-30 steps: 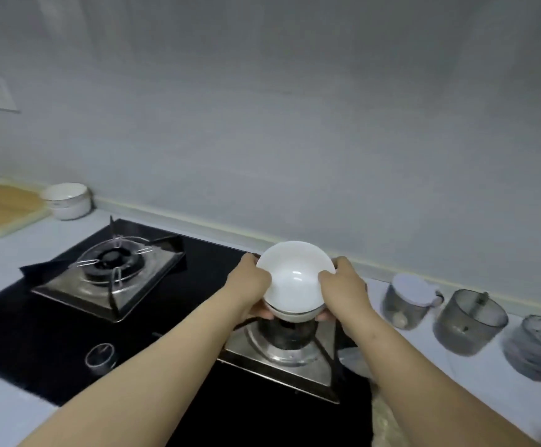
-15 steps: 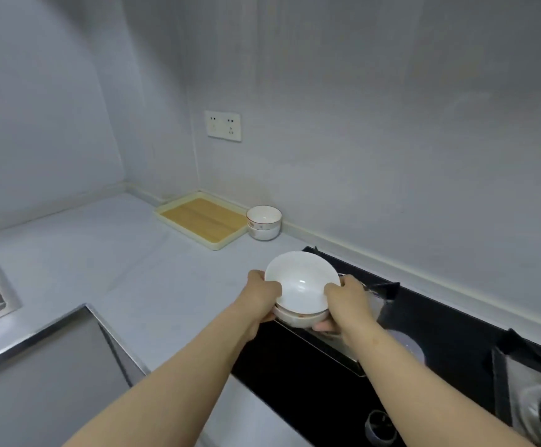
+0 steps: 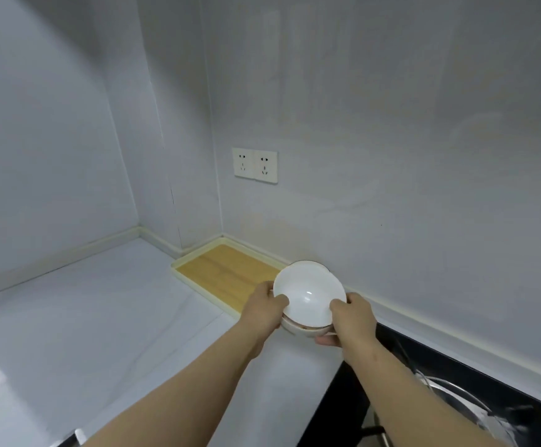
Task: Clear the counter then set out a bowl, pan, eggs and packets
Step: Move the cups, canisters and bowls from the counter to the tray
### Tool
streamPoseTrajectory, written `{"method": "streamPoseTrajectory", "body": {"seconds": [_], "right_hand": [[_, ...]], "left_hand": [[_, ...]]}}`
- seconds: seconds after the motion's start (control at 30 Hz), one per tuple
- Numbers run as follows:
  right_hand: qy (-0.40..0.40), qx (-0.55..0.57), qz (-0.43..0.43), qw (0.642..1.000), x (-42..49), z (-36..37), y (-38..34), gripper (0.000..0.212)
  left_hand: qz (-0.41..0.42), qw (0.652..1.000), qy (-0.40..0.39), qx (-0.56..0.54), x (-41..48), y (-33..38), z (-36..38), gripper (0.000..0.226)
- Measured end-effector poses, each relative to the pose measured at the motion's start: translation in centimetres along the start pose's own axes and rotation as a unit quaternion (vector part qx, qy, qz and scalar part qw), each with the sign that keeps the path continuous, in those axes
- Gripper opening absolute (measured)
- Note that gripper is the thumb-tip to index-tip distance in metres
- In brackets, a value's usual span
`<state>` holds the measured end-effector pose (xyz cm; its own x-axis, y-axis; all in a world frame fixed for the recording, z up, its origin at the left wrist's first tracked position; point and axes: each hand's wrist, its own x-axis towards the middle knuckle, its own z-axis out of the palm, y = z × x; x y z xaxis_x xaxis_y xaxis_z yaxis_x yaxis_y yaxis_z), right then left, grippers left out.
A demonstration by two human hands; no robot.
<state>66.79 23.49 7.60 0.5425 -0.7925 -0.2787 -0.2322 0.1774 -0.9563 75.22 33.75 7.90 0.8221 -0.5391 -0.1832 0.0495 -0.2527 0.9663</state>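
The bowl (image 3: pixel 307 295) is white, the tray (image 3: pixel 224 272) wood-grained with cream rim, the hob (image 3: pixel 456 359) black.

Open counter (image 3: pixel 101 317) left of tray (image 3: pixel 224 272)

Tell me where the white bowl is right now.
In the head view the white bowl is centre frame, held between the left hand and right hand, just right of the wooden tray by the back wall.
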Motion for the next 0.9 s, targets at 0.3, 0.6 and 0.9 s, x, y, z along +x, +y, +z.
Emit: {"method": "streamPoseTrajectory", "body": {"seconds": [0.3,0.6,0.9], "right_hand": [[0.103,-0.021,-0.010,0.994,10.0,4.8,-3.0,0.016],[0.206,-0.068,0.037,0.975,18.5,7.1,-2.3,0.014],[0.220,-0.231,0.064,0.945,20.2,7.7,-0.5,0.020]], "left_hand": [[0.053,0.994,-0.036,0.088,13.0,0.8,-0.1,0.028],[0.055,0.963,-0.098,0.246,23.2,0.5,1.7,0.033],[0.043,0.951,-0.103,0.287,26.4,-1.7,2.6,0.032]]}}
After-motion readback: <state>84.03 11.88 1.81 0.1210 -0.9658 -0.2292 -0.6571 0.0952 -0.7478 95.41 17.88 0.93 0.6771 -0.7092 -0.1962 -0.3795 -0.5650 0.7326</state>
